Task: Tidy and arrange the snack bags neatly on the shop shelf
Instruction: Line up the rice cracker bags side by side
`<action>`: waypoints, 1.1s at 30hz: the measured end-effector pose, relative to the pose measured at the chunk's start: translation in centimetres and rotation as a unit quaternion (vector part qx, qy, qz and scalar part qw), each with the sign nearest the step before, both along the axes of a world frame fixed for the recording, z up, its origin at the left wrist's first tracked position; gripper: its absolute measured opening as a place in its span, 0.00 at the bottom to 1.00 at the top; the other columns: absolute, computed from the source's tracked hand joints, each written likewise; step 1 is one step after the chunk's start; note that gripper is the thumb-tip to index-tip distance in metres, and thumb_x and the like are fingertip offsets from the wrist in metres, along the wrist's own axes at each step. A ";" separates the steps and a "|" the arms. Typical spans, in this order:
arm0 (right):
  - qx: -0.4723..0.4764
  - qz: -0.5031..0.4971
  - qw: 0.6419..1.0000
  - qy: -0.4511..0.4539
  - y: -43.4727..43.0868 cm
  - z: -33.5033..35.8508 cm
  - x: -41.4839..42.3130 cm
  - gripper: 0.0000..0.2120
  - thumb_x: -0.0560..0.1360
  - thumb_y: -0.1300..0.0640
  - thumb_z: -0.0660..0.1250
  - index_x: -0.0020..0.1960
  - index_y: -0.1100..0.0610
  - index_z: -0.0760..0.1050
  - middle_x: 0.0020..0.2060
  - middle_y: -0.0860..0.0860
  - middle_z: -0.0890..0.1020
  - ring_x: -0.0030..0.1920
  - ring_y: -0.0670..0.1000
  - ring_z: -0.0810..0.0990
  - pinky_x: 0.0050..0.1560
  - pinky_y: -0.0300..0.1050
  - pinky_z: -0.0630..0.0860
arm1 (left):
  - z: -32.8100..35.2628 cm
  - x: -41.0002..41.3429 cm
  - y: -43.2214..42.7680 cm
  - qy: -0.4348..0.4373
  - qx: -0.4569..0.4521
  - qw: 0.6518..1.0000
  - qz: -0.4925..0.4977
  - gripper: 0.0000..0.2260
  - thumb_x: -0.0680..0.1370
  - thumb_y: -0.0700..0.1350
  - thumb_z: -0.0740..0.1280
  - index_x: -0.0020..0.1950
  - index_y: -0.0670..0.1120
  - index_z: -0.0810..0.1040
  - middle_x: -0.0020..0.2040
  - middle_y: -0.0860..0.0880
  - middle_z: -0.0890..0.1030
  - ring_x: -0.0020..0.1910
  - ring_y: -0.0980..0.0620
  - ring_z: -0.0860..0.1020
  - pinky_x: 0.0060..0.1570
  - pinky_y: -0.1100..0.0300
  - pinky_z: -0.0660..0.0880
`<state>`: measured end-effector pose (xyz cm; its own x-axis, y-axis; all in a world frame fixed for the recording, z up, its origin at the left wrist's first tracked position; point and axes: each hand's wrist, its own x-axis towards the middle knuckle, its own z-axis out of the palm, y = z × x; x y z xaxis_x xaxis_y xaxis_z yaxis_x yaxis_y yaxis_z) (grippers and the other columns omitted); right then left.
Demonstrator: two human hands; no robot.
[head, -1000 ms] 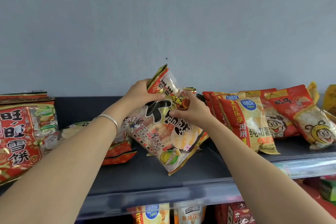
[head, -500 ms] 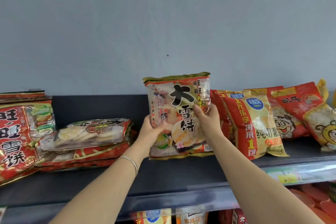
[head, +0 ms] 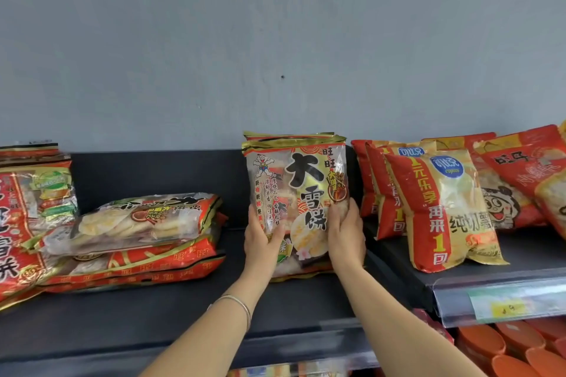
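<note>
Bag: A rice-cracker bag (head: 295, 190) stands upright at mid-shelf, front to the aisle, its base on the dark shelf (head: 171, 318) and its gold top seam level. More gold seams show just behind its top.
Left hand: The left hand (head: 264, 242) grips the bag's lower left edge, thumb across the front, fingers wrapped out of sight behind. A thin silver bangle (head: 240, 306) circles the wrist.
Right hand: The right hand (head: 345, 239) clasps the lower right edge the same way, thumb on the front.
To the left: Two flat bags (head: 137, 223) lie stacked on the shelf, well apart from the held bag, the upper one showing pale round crackers.
Far left: A big bag (head: 21, 223) in red leans at the frame's edge, partly cut off.
To the right: Yellow bags (head: 441, 211) with red bands stand in a leaning row just beside the held bag. Red bags (head: 514, 180) with a cartoon face lean behind them.
Backdrop: A plain grey wall (head: 275, 40) rises above the shelf.
Below: A price label (head: 505, 307) sits on the rail at right, orange lids (head: 517, 343) beneath it.
</note>
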<state>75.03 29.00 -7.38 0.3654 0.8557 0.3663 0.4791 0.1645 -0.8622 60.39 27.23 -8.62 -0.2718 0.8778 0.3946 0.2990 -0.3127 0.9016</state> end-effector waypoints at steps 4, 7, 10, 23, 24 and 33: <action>0.030 -0.070 0.996 -0.053 -0.1 0.2 0.3 0.25 0.81 0.44 0.50 0.76 0.51 0.54 0.68 0.56 0.68 0.66 0.60 0.69 0.65 0.59 0.64 | -0.3 -0.1 0.1 0.042 -0.011 0.999 -0.002 0.34 0.78 0.53 0.63 0.77 0.54 0.46 0.74 0.47 0.60 0.73 0.45 0.59 0.71 0.42 0.59; 0.047 -0.111 0.989 -0.082 -0.5 0.3 0.1 0.23 0.82 0.49 0.52 0.76 0.51 0.56 0.71 0.55 0.65 0.68 0.59 0.66 0.66 0.59 0.62 | -0.1 -0.4 -0.2 0.175 -0.081 0.980 0.054 0.32 0.78 0.59 0.58 0.77 0.57 0.45 0.75 0.49 0.58 0.73 0.43 0.58 0.69 0.39 0.58; 0.115 -0.107 0.977 -0.146 -1.2 0.8 -0.7 0.23 0.80 0.55 0.60 0.74 0.53 0.62 0.72 0.56 0.64 0.71 0.59 0.63 0.68 0.60 0.61 | 0.8 -0.7 -1.3 0.185 -0.034 0.977 0.101 0.28 0.79 0.55 0.60 0.76 0.55 0.53 0.73 0.48 0.61 0.71 0.46 0.62 0.67 0.46 0.62; 0.342 0.208 0.859 -0.321 -4.4 4.8 -15.7 0.19 0.76 0.50 0.57 0.61 0.56 0.77 0.59 0.56 0.77 0.59 0.59 0.76 0.56 0.55 0.76 | 5.8 -15.1 -8.2 0.363 0.181 0.876 0.262 0.13 0.76 0.42 0.67 0.60 0.46 0.78 0.58 0.47 0.78 0.59 0.49 0.75 0.59 0.53 0.72; 0.332 0.218 0.856 -0.332 -4.5 5.1 -16.9 0.19 0.76 0.50 0.58 0.62 0.56 0.77 0.61 0.55 0.77 0.61 0.59 0.75 0.56 0.56 0.76 | 5.5 -16.7 -8.5 0.378 0.161 0.870 0.274 0.14 0.76 0.43 0.68 0.61 0.47 0.77 0.58 0.48 0.78 0.59 0.48 0.75 0.59 0.52 0.73; 0.162 0.212 0.795 -0.545 -4.7 4.9 -23.6 0.27 0.75 0.39 0.60 0.73 0.44 0.61 0.67 0.49 0.73 0.66 0.56 0.72 0.61 0.54 0.69 | 3.8 -26.0 -8.9 0.469 -0.036 0.842 0.265 0.20 0.78 0.58 0.59 0.71 0.59 0.65 0.72 0.57 0.66 0.71 0.52 0.63 0.70 0.50 0.53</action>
<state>51.40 24.33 -2.52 -0.6162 0.6142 0.4929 0.7551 0.6387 0.1480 34.43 18.35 -4.84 -0.2304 0.7618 0.6055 0.9704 0.1337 0.2010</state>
